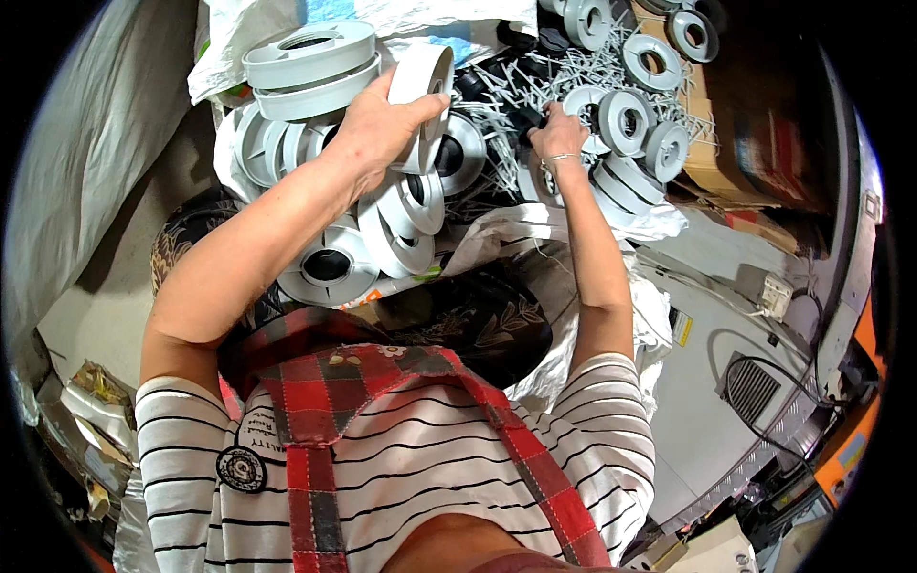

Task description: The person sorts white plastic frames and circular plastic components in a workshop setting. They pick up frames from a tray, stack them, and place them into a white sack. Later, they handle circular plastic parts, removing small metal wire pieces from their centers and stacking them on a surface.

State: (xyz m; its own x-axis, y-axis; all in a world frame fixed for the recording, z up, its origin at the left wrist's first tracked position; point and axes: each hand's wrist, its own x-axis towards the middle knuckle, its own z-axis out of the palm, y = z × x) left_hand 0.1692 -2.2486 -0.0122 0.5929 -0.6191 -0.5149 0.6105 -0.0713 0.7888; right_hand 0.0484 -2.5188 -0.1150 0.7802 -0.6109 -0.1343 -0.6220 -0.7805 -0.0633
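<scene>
Bkgd: cluttered workspace, grey vented cabinet (683, 377) at R
White sack (516, 219): apparently holding loose grey rings (310, 73) + thin grey sticks (573, 69)
L hand (374, 132): clamped on grey plastic ring (412, 74), above loose grey rings
Handling: prob. light, stiff, slightly slick; best held by outer wall
R hand (560, 138): nr black part (523, 118), can't tell if gripping

A pale grey, broad-rimmed plastic ring (411, 73) is tilted on edge in the left hand (374, 124), its face turned right. A black piece (524, 118), partly hidden, sits at the right hand (562, 136), back from the white sheeting's (501, 227) near edge.
</scene>
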